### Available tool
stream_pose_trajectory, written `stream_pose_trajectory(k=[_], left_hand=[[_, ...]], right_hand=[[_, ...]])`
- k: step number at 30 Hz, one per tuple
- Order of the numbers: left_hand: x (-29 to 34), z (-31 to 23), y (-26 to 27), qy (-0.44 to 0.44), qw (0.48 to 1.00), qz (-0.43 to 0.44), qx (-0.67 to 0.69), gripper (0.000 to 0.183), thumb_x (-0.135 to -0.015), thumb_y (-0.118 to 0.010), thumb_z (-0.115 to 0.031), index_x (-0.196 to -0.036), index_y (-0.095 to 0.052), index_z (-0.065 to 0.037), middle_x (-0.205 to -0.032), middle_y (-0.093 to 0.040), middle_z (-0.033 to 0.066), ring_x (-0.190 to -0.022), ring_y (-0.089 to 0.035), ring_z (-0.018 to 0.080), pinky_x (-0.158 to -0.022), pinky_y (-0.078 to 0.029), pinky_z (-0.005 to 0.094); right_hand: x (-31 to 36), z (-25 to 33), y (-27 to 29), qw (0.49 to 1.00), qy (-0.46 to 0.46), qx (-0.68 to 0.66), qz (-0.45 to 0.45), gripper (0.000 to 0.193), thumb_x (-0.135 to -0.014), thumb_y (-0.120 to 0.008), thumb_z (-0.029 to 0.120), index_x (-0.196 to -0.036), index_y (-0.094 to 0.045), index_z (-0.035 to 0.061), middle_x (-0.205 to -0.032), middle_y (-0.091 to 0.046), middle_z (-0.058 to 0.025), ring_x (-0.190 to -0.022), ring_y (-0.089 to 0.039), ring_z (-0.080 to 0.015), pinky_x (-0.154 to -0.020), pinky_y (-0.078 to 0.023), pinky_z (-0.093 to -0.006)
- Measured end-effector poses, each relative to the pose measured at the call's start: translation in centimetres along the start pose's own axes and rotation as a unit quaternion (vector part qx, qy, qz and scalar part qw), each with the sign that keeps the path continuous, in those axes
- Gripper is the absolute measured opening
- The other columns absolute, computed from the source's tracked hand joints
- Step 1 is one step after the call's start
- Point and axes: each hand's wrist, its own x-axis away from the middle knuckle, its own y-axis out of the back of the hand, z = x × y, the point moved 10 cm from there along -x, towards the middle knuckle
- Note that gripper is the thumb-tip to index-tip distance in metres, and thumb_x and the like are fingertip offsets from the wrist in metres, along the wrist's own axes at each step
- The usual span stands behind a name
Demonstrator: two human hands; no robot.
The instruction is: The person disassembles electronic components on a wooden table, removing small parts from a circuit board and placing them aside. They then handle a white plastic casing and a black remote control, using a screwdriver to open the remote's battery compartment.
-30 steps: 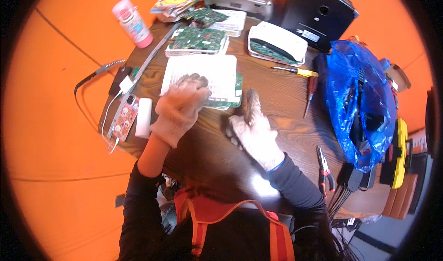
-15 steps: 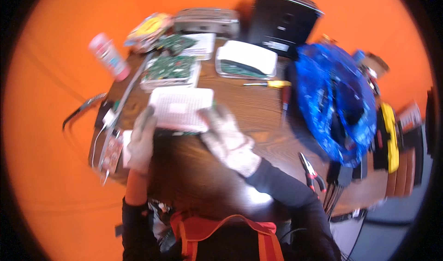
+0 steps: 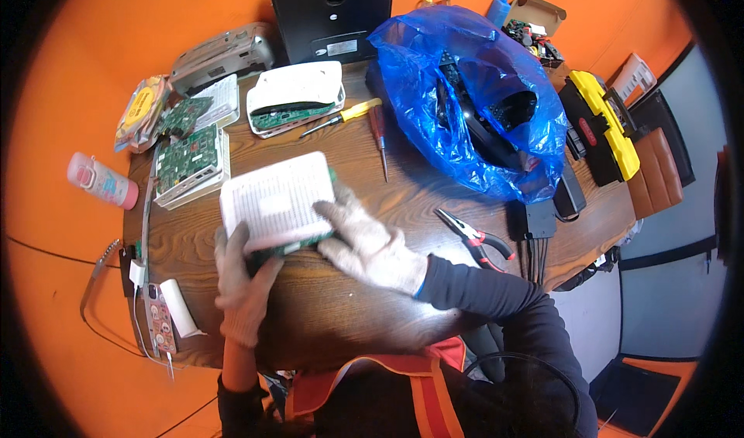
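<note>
A white vented plastic casing (image 3: pixel 276 202) with a green circuit board (image 3: pixel 298 245) showing along its near edge is between my gloved hands, over the near left of the table. My left hand (image 3: pixel 242 283) grips its near left corner, fingers up the side and thumb at the near edge. My right hand (image 3: pixel 370 246) holds the right side, fingertips over the top by the corner. What lies under the casing is hidden. Beyond it rest a yellow-handled screwdriver (image 3: pixel 341 117) and a red-handled one (image 3: pixel 379 139). Long-nose pliers (image 3: pixel 474 240) lie right of my right hand.
Far left, circuit boards (image 3: pixel 186 159) sit on white casings; another opened white casing (image 3: pixel 294 89) stands behind. A blue plastic bag (image 3: pixel 418 74) holding black parts fills the right, beside a black-and-yellow toolbox (image 3: pixel 597 128). A pink bottle (image 3: pixel 103 181) and phone (image 3: pixel 160 322) are along the left edge.
My view has swung right, so the table's things sit farther left. My left hand has gone from flat beside the casing to gripping its near corner; the right stays at its right side.
</note>
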Motion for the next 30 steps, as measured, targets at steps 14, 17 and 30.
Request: stream_pose_trajectory(k=[14, 17, 30], left_hand=[[-1.2, -11.9, -0.9, -0.064, 0.976, -0.018, 0.206, 0.072, -0.096, -0.067, -0.030, -0.155, -0.036, -0.003, -0.153, -0.043, 0.0221, -0.136, -0.049, 0.0372, -0.111, -0.045, 0.0428], [-0.1, -9.8, -6.7, 0.059, 0.767, 0.148, 0.621, 0.064, -0.107, -0.047, -0.044, -0.154, -0.038, -0.001, -0.150, -0.048, 0.0178, -0.134, -0.052, 0.0322, -0.111, -0.045, 0.0438], [-2.5, 2.5, 0.3, 0.136, 0.728, -0.178, 0.648, 0.060, -0.104, -0.048, -0.042, -0.147, -0.044, -0.001, -0.130, -0.062, 0.0102, -0.115, -0.064, 0.0219, -0.094, -0.055, 0.0332]], right_hand=[[-2.1, 2.8, 4.2, 0.776, -0.227, -0.584, 0.074, 0.056, -0.104, -0.054, 0.042, -0.147, -0.049, 0.0067, -0.142, -0.053, -0.0206, -0.124, -0.058, -0.0315, -0.105, -0.047, -0.0465], [-0.7, 5.9, -0.1, 0.534, -0.243, -0.808, 0.055, 0.055, -0.106, -0.053, 0.035, -0.152, -0.044, 0.0067, -0.139, -0.056, -0.0156, -0.118, -0.059, -0.0283, -0.103, -0.049, -0.0397], [8.9, 10.5, 1.0, 0.878, -0.117, -0.443, 0.142, 0.039, -0.097, -0.051, 0.001, -0.136, -0.050, -0.0032, -0.119, -0.066, -0.0226, -0.117, -0.064, -0.0289, -0.097, -0.051, -0.0402]])
